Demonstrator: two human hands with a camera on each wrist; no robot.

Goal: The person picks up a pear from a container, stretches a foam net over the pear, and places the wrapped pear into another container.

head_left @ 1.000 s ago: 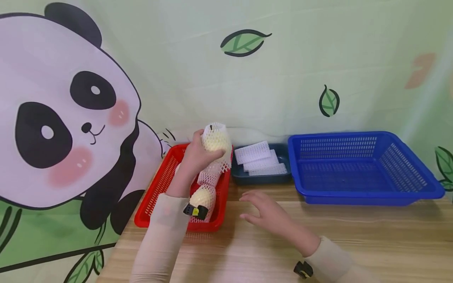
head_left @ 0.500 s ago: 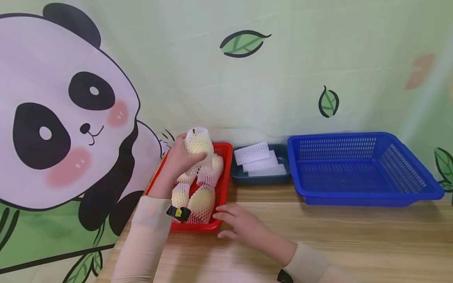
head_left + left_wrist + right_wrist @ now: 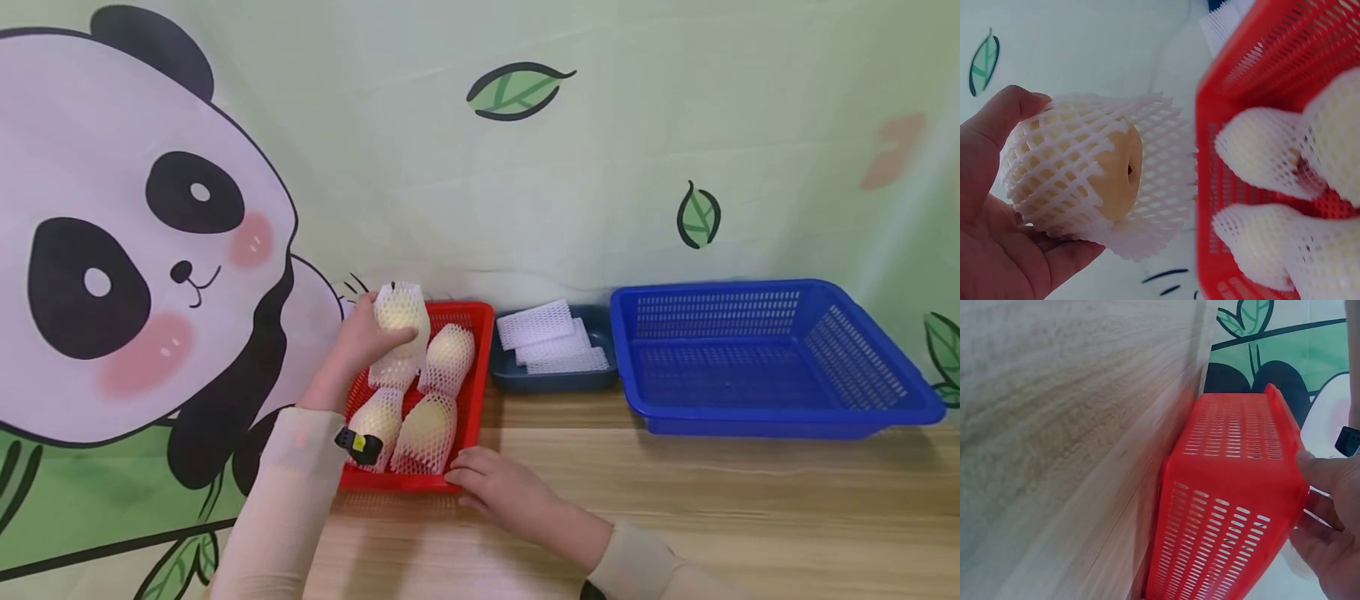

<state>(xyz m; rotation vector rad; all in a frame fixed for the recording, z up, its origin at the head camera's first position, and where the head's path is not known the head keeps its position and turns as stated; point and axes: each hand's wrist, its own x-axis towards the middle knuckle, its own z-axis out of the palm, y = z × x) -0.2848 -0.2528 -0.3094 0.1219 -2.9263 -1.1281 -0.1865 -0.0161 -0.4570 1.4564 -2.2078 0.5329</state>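
Observation:
My left hand [image 3: 352, 346] grips a pale yellow pear [image 3: 401, 315] in a white foam net, raised over the back left of the red basket [image 3: 485, 342]. In the left wrist view the pear's bare end [image 3: 1124, 172] shows through the net's open end, with thumb and fingers on opposite sides. Several netted pears [image 3: 448, 354] lie in the basket below. At the basket's near right corner my right hand [image 3: 510, 492] holds the rim. The right wrist view has its thumb [image 3: 1317, 467] against the rim and the other fingers partly hidden beyond it.
Right of the red basket stands a small dark blue tray [image 3: 555, 382] with several flat white foam nets [image 3: 536, 325]. A large blue basket [image 3: 750, 417] is farther right. Behind the wooden table [image 3: 712, 508] hangs a panda-print cloth [image 3: 600, 167].
My left hand has carried the netted pear left and slightly down over the red basket. From the tabletop, my right hand has moved left to the basket's near right corner.

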